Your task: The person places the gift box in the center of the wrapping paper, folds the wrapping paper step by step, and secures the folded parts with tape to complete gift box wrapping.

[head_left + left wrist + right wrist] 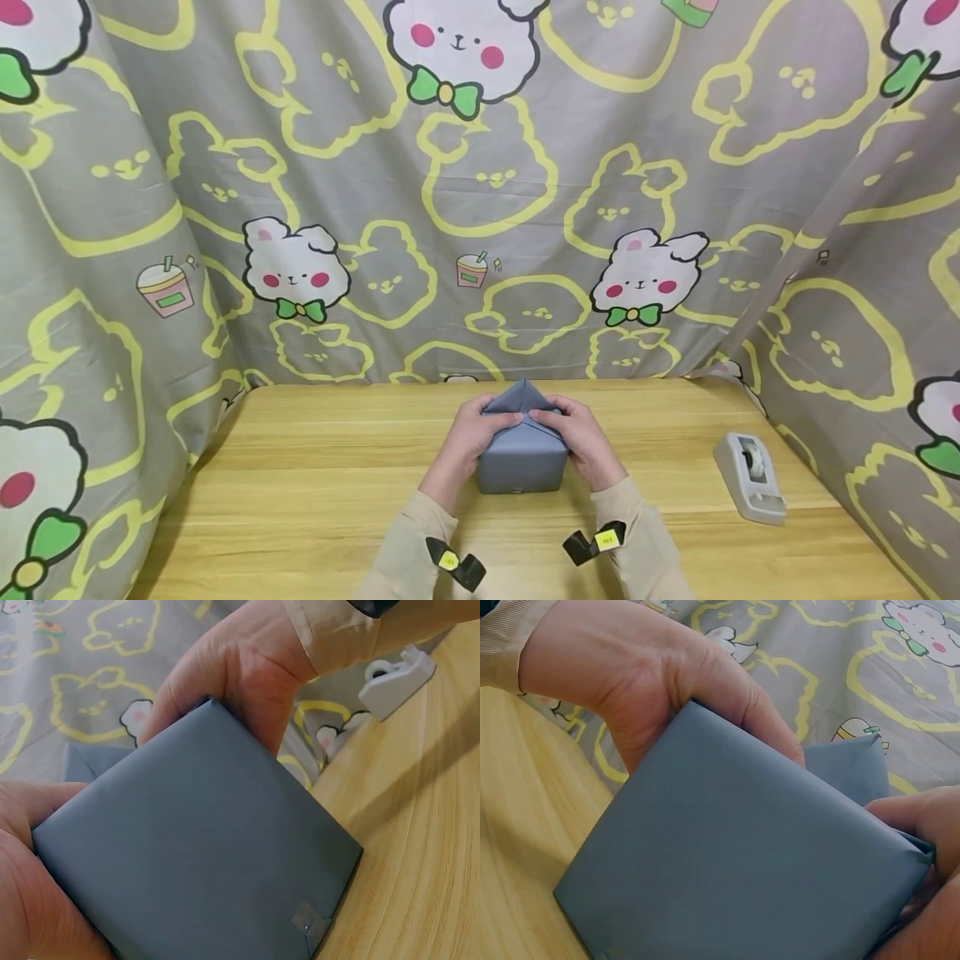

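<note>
A box wrapped in blue-grey paper (522, 472) rests on the wooden table in front of me. On its top, a pointed paper flap (524, 393) stands up at the far side. My left hand (476, 427) grips the left side of the box, its thumb pressing the folded paper. From the right, my right hand (579, 427) holds it the same way, and the two thumbs almost meet on top. A piece of clear tape (306, 919) shows low on the near face in the left wrist view. The fingers behind the box are partly hidden.
A white tape dispenser (750, 479) with a roll in it stands on the right side of the wooden table (322, 483). A grey curtain with cartoon bears (495, 192) hangs along the back and both sides. Black straps with yellow labels hang by both sleeves.
</note>
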The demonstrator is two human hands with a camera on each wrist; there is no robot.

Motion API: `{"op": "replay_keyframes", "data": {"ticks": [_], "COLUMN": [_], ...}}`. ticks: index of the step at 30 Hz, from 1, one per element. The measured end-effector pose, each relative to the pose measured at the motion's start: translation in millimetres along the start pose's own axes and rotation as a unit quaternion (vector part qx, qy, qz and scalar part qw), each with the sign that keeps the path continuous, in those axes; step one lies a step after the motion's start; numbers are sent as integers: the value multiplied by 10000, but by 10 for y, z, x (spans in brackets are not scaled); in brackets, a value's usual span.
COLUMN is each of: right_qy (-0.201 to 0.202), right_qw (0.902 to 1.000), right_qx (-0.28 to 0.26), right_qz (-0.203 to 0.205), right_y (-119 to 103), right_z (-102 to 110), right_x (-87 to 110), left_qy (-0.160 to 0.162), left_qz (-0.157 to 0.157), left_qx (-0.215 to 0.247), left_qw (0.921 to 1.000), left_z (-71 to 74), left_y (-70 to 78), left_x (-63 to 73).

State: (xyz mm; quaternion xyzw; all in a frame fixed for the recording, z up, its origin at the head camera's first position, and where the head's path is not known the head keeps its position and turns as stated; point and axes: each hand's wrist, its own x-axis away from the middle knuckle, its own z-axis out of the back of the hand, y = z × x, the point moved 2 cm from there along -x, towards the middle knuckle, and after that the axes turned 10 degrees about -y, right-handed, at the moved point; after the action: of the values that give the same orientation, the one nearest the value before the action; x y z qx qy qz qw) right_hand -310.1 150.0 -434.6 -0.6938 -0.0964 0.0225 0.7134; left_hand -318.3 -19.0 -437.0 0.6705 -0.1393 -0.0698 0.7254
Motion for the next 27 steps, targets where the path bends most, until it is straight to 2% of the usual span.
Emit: {"op": "replay_keyframes", "data": {"ticks": [7, 11, 17, 20, 22, 24, 27], "right_qy": [-41, -33, -41, -43, -37, -22, 12], "right_qw": [10000, 9999, 9996, 9996, 9997, 9996, 9996], "right_qx": [29, 64, 145, 141, 147, 158, 173], "right_qz": [77, 156, 230, 223, 212, 214, 232], "right_y": [17, 4, -11, -7, -1, 0, -3], "right_z": [7, 11, 4, 4, 6, 6, 5], "right_x": [-8, 1, 14, 13, 10, 5, -3], "left_qy": [145, 95, -496, -668, -625, -522, -432], "left_qz": [-54, -125, -214, -326, -455, -608, -778], "left_qx": [-56, -23, 471, 620, 366, -81, -649], "left_qw": [9999, 9999, 9974, 9953, 9963, 9967, 9939], "left_z": [5, 39, 124, 210, 264, 305, 335], "left_y": [-9, -25, -46, -57, -53, -51, -41], "left_x": [-9, -31, -67, -84, -83, -84, -81]}}
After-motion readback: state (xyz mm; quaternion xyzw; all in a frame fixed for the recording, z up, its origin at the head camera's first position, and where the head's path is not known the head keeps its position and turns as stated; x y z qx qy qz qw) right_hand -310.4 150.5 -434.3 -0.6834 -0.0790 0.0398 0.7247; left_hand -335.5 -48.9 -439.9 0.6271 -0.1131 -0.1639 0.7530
